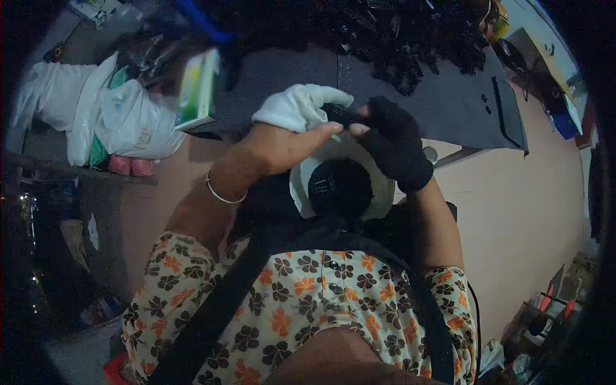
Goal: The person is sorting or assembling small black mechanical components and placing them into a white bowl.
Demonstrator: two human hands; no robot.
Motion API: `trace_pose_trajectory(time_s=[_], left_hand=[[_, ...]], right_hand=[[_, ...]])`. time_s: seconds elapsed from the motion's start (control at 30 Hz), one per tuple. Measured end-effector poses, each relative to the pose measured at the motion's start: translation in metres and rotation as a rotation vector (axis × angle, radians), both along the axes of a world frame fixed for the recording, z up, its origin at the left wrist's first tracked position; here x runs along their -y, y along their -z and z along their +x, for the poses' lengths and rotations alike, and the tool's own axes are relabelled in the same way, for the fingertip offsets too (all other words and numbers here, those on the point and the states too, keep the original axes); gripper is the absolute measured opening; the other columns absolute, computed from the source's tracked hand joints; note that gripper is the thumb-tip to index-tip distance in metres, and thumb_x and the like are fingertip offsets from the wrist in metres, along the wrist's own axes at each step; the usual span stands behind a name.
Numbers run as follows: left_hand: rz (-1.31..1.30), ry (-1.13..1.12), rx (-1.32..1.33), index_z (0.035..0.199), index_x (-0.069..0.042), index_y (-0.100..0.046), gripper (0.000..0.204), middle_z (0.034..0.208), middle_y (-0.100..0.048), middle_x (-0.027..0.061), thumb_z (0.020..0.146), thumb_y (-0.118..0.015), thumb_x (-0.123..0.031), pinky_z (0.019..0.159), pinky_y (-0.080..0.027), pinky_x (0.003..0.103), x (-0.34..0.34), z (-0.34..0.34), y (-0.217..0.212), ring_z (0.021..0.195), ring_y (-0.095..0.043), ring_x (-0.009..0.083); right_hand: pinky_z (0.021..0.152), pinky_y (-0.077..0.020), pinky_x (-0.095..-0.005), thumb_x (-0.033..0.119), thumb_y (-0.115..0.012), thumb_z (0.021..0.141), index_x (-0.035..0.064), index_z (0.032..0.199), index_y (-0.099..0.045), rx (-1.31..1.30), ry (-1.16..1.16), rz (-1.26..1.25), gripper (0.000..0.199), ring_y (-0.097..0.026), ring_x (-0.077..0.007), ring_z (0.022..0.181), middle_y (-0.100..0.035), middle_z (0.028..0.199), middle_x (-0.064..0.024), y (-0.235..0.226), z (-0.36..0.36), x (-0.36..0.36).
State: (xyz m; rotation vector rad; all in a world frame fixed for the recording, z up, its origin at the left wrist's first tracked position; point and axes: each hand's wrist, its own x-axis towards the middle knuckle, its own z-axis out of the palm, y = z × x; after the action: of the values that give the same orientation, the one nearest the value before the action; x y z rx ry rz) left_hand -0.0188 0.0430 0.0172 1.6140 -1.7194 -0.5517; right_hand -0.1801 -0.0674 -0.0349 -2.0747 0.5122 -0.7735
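My left hand (295, 115), in a white glove that leaves the thumb bare, is closed around one end of a small bundle of thin black strips (342, 115). From the other side, my right hand (399, 144) pinches the same bundle; its black glove leaves the fingertips uncovered. The strips' exact kind is too dark to make out. Just under both hands, close to my lap, is a white round tub (384, 186) with a dark, rounded mass (340, 189) in its middle.
Ahead stands a grey-topped table (449, 106) with a large heap of black pieces (398, 38) along its far side. White plastic bags (131, 119) sit at the left beside a green and white box (197, 90). Assorted items (539, 324) lie at the lower right.
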Motion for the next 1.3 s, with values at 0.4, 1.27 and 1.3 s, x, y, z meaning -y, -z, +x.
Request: trace_pose_trajectory(time_s=[0.4,1.27,1.3], left_hand=[[0.002,-0.604,0.849,0.114,-0.007,-0.052,0.050,0.094,-0.060,0.0206,0.070,-0.069,-0.022,0.079,-0.045,0.040,0.003,0.098,0.024,0.090,-0.056,0.0376],[0.077,-0.018,-0.996,0.108,0.002,-0.053,0.023,0.099,-0.059,0.0117,0.089,-0.042,-0.007,0.069,-0.054,0.030,0.030,0.011,0.052,0.089,-0.059,0.0184],[0.036,-0.021,-0.869,0.109,0.002,-0.053,0.025,0.101,-0.060,0.0125,0.090,-0.042,-0.010,0.068,-0.053,0.029,0.030,0.009,0.050,0.090,-0.060,0.0185]], right_hand=[[0.069,-0.0476,-0.0364,0.023,-0.066,0.072,0.0055,0.100,-0.060,-0.371,0.519,-0.627,0.033,-0.060,-0.0260,0.079,-0.061,0.093,-0.0132,0.005,-0.018,0.054],[0.060,-0.0466,-0.0240,0.009,-0.059,0.083,-0.0007,0.099,-0.060,-0.042,-0.063,0.293,0.018,-0.057,-0.0100,0.068,-0.062,0.081,-0.0065,-0.006,-0.003,0.004],[0.060,-0.0466,-0.0240,0.009,-0.059,0.083,-0.0007,0.099,-0.060,-0.041,-0.061,0.294,0.018,-0.057,-0.0100,0.068,-0.062,0.081,-0.0065,-0.004,-0.003,0.005]])
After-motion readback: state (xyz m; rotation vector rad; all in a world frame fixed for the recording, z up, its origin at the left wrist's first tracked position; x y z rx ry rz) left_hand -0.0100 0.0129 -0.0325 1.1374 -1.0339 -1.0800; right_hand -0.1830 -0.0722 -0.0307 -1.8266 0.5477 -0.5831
